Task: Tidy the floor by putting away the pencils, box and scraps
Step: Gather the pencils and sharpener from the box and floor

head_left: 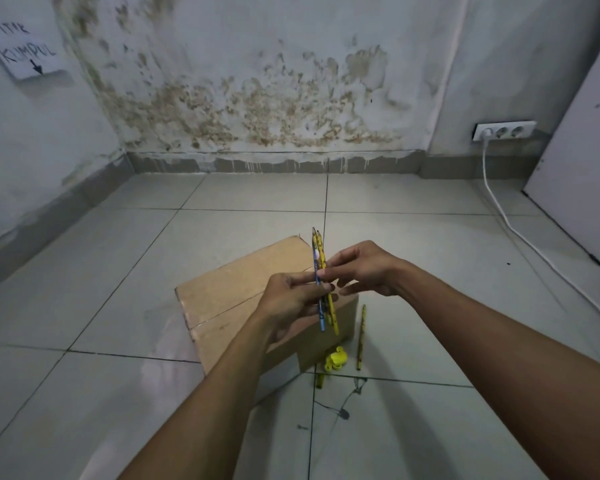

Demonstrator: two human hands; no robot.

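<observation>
A closed brown cardboard box [229, 299] lies on the tiled floor in front of me. Above it my left hand [291, 299] grips a small bundle of pencils [321, 261], yellow ones and a blue one, held nearly upright. My right hand [364, 268] pinches the same bundle from the right with thumb and fingertips. One yellow pencil [361, 337] lies on the floor just right of the box. A crumpled yellow scrap [336, 361] rests at the box's near right corner, and another short yellow piece [320, 381] lies just below it.
Dark thread-like debris [343, 407] trails on the tile nearer to me. A white cable [499, 209] runs from a wall socket [504, 130] across the floor at right, beside a white panel [575, 188]. Stained walls meet in the left corner.
</observation>
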